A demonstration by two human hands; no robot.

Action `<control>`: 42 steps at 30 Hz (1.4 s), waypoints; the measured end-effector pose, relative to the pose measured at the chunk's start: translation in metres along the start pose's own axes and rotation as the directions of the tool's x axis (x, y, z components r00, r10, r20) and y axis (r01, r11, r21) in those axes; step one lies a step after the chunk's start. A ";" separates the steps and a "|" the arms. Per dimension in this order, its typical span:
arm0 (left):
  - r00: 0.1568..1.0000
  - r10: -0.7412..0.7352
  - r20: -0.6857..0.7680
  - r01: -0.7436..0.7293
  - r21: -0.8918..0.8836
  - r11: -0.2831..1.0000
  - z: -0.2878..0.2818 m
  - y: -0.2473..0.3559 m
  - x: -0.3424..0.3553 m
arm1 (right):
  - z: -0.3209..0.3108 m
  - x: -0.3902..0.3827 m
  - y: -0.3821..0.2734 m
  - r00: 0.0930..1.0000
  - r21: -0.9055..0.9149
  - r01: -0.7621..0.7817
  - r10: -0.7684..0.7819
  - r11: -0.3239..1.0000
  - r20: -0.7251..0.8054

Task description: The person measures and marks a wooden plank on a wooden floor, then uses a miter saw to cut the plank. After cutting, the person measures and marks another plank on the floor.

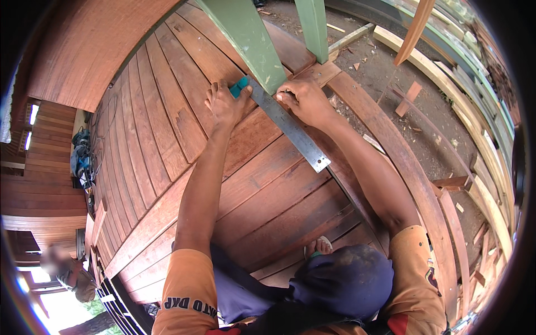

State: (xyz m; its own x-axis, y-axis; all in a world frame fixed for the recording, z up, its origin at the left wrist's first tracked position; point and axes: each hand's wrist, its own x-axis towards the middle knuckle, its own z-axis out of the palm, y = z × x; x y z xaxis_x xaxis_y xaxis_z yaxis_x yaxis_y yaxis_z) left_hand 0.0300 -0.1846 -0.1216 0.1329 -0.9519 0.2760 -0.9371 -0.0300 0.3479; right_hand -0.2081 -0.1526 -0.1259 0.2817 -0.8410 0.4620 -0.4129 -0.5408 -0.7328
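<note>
A try square [290, 130] with a long steel blade lies across the reddish-brown deck boards [262, 181], close to the foot of a green post [251, 42]. At its far end is the teal stock [239, 86]. My left hand [226, 106] grips that stock, thumb on the near side, fingers partly spread over the wood. My right hand [307, 103] is at the post's base, beside the blade. Its thumb and fingers are pinched around something small and dark, mostly hidden by the fingers.
A second green post [312, 30] stands farther right. A curved wooden edge board [385, 128] borders the deck; beyond it are dirt ground [413, 142] and long pale timbers [446, 84]. Power tools with cords [81, 159] lie at the left. Another person [70, 273] is at the far left.
</note>
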 end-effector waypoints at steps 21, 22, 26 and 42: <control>0.999 -0.025 0.046 0.026 -0.008 1.000 -0.001 0.009 0.003 | 0.006 0.001 -0.001 0.994 -0.012 0.072 -0.072 0.997 -0.080; 0.999 -0.027 0.045 0.027 -0.001 1.000 -0.002 0.006 0.003 | 0.009 0.002 -0.003 0.989 0.011 0.092 -0.090 0.996 -0.119; 0.998 -0.032 0.062 0.032 0.011 0.999 -0.005 0.006 0.001 | 0.005 -0.003 -0.002 0.996 -0.032 0.056 -0.058 0.998 -0.063; 0.997 -0.044 0.063 0.044 -0.002 0.999 -0.003 0.012 0.000 | 0.001 -0.015 -0.009 0.998 -0.047 0.039 -0.041 0.998 -0.051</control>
State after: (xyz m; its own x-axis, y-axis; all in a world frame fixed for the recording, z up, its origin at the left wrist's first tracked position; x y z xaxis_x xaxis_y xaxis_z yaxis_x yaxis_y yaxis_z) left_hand 0.0204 -0.1844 -0.1145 0.1530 -0.9670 0.2037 -0.9298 -0.0710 0.3613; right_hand -0.2077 -0.1352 -0.1266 0.2542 -0.8178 0.5164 -0.4417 -0.5731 -0.6902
